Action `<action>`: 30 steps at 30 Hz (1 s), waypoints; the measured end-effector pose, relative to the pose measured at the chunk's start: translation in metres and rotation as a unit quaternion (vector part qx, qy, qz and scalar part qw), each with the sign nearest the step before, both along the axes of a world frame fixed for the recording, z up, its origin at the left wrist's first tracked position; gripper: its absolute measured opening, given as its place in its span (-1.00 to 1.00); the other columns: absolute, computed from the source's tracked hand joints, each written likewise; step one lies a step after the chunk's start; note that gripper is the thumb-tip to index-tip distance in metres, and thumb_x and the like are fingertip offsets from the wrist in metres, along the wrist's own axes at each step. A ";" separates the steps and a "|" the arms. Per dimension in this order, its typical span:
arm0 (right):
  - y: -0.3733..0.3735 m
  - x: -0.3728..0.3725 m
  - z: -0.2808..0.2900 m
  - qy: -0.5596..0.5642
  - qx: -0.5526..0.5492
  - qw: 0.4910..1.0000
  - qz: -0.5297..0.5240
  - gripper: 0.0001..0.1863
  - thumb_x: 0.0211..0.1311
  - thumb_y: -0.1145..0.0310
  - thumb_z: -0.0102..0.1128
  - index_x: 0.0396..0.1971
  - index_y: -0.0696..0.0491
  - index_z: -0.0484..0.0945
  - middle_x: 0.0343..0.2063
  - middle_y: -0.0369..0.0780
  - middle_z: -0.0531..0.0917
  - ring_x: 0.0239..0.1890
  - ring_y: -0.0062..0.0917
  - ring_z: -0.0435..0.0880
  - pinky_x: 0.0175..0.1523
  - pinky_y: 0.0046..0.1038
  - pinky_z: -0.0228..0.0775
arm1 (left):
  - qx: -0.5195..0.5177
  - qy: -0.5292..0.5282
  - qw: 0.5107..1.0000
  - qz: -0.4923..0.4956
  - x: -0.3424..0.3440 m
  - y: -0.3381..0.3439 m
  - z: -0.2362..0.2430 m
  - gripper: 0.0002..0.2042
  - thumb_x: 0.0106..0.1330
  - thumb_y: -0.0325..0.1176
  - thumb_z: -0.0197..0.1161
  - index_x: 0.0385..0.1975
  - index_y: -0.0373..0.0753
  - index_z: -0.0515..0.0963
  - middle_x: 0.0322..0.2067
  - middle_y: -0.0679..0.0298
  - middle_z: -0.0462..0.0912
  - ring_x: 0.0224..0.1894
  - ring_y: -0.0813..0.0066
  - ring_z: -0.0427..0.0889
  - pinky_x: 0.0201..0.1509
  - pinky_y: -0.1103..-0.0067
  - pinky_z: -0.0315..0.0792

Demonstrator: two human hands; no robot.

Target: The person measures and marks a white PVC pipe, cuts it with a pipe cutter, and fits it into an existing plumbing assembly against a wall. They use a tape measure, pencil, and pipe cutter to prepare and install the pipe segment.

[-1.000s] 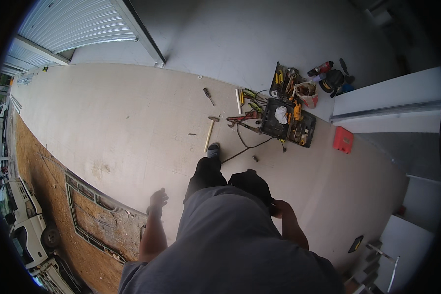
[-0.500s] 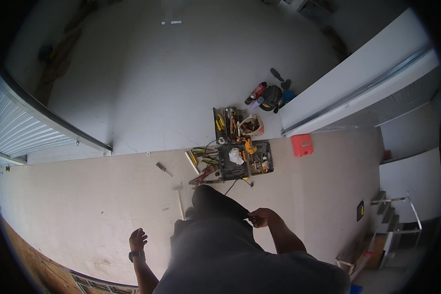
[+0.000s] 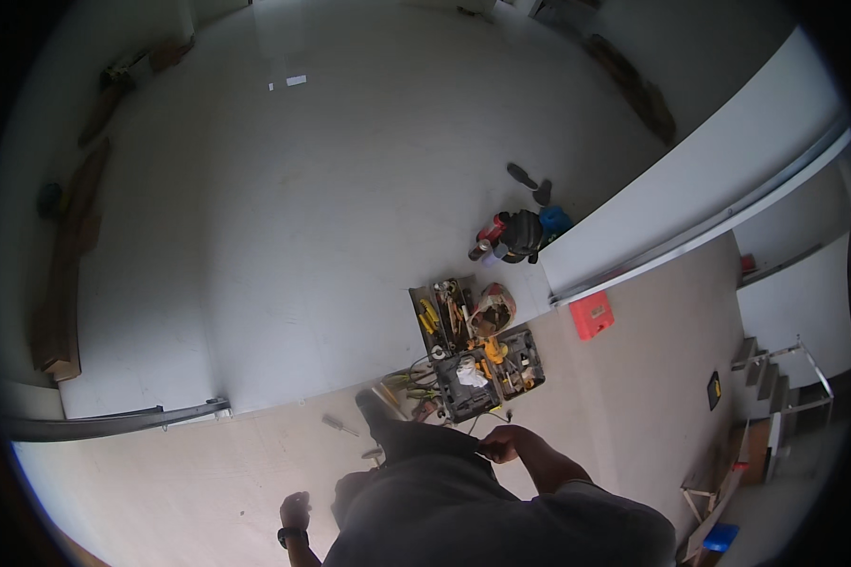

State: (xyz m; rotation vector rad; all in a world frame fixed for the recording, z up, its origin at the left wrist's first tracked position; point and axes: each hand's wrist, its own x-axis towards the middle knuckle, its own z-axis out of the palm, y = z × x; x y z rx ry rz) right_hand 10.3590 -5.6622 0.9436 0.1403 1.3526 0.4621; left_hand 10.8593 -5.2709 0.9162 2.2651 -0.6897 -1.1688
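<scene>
My right hand (image 3: 501, 443) is closed at the side of my thigh, its fingers pinching the cloth of my dark trousers (image 3: 424, 442). On the other side, my left hand (image 3: 295, 510) hangs low above the pale floor, fingers curled together and nothing visible in it. A dark watch sits on that wrist. Past my feet stands an opened black tool case (image 3: 459, 402) with a white cloth (image 3: 471, 372) and a yellow power tool (image 3: 494, 351). Behind it are a metal toolbox (image 3: 424, 300) with yellow-handled tools and a bag (image 3: 493, 310) of dark items.
A screwdriver-like tool (image 3: 340, 424) and a hammer (image 3: 373, 455), partly hidden by my leg, lie on the floor. A red case (image 3: 591, 315) stands at the right near a white wall (image 3: 671, 198). Beyond are a black backpack (image 3: 520, 234) and shoes (image 3: 529, 181). A metal track (image 3: 123, 422) runs at left.
My view has tilted and turned, so the tools appear lower and more of the far floor shows. My left hand appears lower and nearer my body; my right hand keeps its hold on the cloth.
</scene>
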 end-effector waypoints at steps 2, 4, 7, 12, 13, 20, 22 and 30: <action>-0.018 0.004 0.013 0.005 -0.007 1.000 -0.014 -0.86 0.46 0.33 0.15 -0.12 0.02 0.61 -0.41 -0.31 0.64 -0.40 -0.57 0.54 -0.28 -0.44 0.41 | 0.030 0.074 0.969 0.235 0.030 -0.050 0.015 -0.72 0.34 -0.24 0.28 -0.06 -0.27 0.62 -0.23 0.21 0.74 -0.37 0.39 0.74 -0.42 0.50 0.54; -0.027 0.000 0.030 0.016 -0.028 0.999 -0.044 -0.85 0.48 0.33 0.13 -0.09 0.03 0.59 -0.38 -0.30 0.64 -0.38 -0.59 0.52 -0.25 -0.46 0.41 | 0.004 0.085 0.954 0.287 0.064 -0.098 0.030 -0.71 0.32 -0.23 0.29 -0.06 -0.25 0.62 -0.27 0.28 0.72 -0.37 0.46 0.73 -0.48 0.55 0.49; -0.043 -0.013 0.062 0.030 -0.051 0.994 -0.091 -0.83 0.50 0.31 0.12 -0.11 0.05 0.62 -0.32 -0.31 0.67 -0.40 -0.61 0.52 -0.22 -0.47 0.43 | 0.017 0.091 0.965 0.247 0.101 -0.156 0.048 -0.70 0.33 -0.21 0.29 -0.06 -0.27 0.62 -0.26 0.28 0.71 -0.39 0.48 0.73 -0.49 0.56 0.49; -0.100 -0.011 0.134 0.016 -0.130 0.987 0.093 -0.82 0.39 0.33 0.28 -0.14 0.10 0.68 -0.31 -0.29 0.72 -0.41 -0.63 0.53 -0.17 -0.50 0.47 | -0.053 -0.121 0.963 -0.235 0.166 -0.249 0.043 -0.77 0.36 -0.31 0.24 -0.03 -0.18 0.63 -0.22 0.22 0.73 -0.30 0.41 0.77 -0.37 0.48 0.59; -0.116 -0.004 0.152 0.043 -0.163 0.971 0.166 -0.84 0.35 0.35 0.30 -0.19 0.10 0.71 -0.32 -0.28 0.74 -0.39 -0.62 0.58 -0.19 -0.46 0.50 | -0.054 -0.203 0.914 -0.346 0.180 -0.267 0.041 -0.76 0.39 -0.28 0.25 -0.02 -0.20 0.62 -0.23 0.22 0.73 -0.34 0.46 0.79 -0.42 0.52 0.60; -0.250 0.128 0.243 0.264 -0.469 0.612 0.580 -0.78 0.04 0.41 0.19 -0.34 0.09 0.74 -0.32 -0.03 0.77 -0.20 -0.17 0.79 -0.11 -0.17 0.63 | -0.107 0.100 0.986 -0.084 0.237 -0.475 0.044 -0.64 0.34 -0.10 0.37 -0.05 -0.25 0.63 -0.28 0.29 0.74 -0.28 0.50 0.74 -0.30 0.54 0.56; -0.288 0.177 0.257 0.293 -0.547 0.594 0.512 -0.77 0.06 0.37 0.24 -0.29 0.10 0.75 -0.29 -0.01 0.76 -0.18 -0.17 0.78 -0.08 -0.17 0.62 | -0.123 0.182 0.970 -0.103 0.245 -0.551 0.061 -0.64 0.39 -0.07 0.34 -0.02 -0.23 0.63 -0.27 0.32 0.74 -0.25 0.51 0.74 -0.27 0.54 0.56; -0.362 0.347 0.292 0.075 -0.735 0.667 0.095 -0.66 0.28 0.26 0.40 -0.08 0.19 0.65 -0.35 -0.23 0.73 -0.32 -0.58 0.70 -0.19 -0.44 0.55 | -0.093 0.435 0.873 -0.200 0.234 -0.788 0.186 -0.45 0.53 -0.05 0.13 0.36 -0.27 0.36 0.12 0.03 0.63 0.05 0.15 0.69 0.06 0.35 0.58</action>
